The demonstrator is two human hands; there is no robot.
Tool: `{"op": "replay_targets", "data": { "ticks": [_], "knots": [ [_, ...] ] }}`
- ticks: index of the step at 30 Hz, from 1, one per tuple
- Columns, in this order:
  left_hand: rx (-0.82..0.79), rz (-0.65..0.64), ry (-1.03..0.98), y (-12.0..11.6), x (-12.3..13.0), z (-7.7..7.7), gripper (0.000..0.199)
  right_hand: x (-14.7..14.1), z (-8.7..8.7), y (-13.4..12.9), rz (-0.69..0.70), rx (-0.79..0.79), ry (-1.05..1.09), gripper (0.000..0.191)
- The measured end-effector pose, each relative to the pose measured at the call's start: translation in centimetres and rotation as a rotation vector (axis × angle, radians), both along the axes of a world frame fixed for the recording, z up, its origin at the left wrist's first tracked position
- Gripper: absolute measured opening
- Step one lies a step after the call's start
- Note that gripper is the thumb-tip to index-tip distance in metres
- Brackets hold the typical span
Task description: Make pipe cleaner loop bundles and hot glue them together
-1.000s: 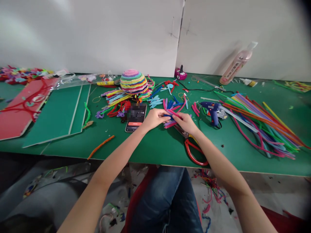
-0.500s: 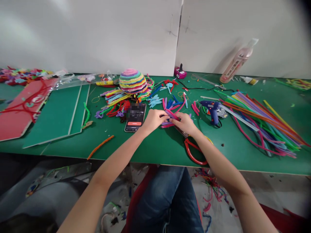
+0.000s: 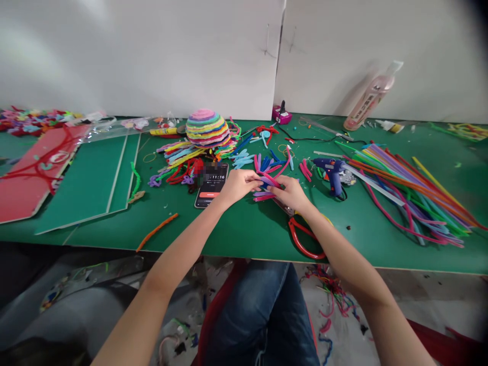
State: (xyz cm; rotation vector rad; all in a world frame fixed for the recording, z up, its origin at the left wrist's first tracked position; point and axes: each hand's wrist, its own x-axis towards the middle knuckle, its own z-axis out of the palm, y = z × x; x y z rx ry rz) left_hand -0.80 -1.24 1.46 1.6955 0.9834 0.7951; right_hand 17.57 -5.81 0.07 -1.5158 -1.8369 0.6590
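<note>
My left hand (image 3: 241, 187) and my right hand (image 3: 290, 193) meet over the green table, both with fingers pinched on pink and purple pipe cleaners (image 3: 269, 179). Cut pink and lilac pieces (image 3: 263, 196) lie just under the fingers, partly hidden by them. Red-handled scissors (image 3: 303, 244) rest beneath my right wrist, their blades pointing toward the pieces. Left of my left hand is a phone (image 3: 209, 188) with a timer on its screen. Blue pipe cleaner pieces (image 3: 269, 163) are spread just beyond my hands.
A striped pipe cleaner dome (image 3: 208, 129) stands at the back. To the right are a blue glue gun (image 3: 331, 173), a bundle of long pipe cleaners (image 3: 415, 188) and a pink bottle (image 3: 368, 101). Green board (image 3: 87, 178) and red board (image 3: 38, 173) lie left.
My fingers have shifted slightly around the pipe cleaners, and a bit of blue now shows between them. The other things on the table stay where they were.
</note>
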Motion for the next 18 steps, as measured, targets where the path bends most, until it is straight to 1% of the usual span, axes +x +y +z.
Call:
{"op": "replay_targets", "data": {
  "ticks": [6, 10, 13, 15, 16, 18],
  "knots": [
    [0.189, 0.043, 0.097, 0.2, -0.1, -1.0, 0.023, -0.5, 0.1, -0.2, -0.037, -0.013, -0.015, 0.028],
    [0.222, 0.05, 0.136, 0.2, -0.1, -1.3, 0.026, -0.6, 0.1, -0.1, -0.049, -0.041, 0.0, 0.031],
    [0.194, 0.047, 0.099, 0.4, -0.1, -1.0, 0.029, -0.4, -0.2, 0.1, -0.085, -0.072, 0.103, 0.034],
    [0.147, 0.074, 0.039, 0.7, -0.1, -0.8, 0.035, -0.2, -0.4, 0.2, -0.127, -0.106, 0.252, 0.035],
    [0.091, 0.091, -0.009, 0.9, -0.1, -0.7, 0.039, -0.2, -0.4, 0.3, -0.148, -0.122, 0.346, 0.035],
    [-0.1, 0.101, -0.137, 1.2, 0.0, -0.6, 0.046, -0.2, -0.3, 0.4, -0.187, -0.146, 0.548, 0.034]
  ]
}}
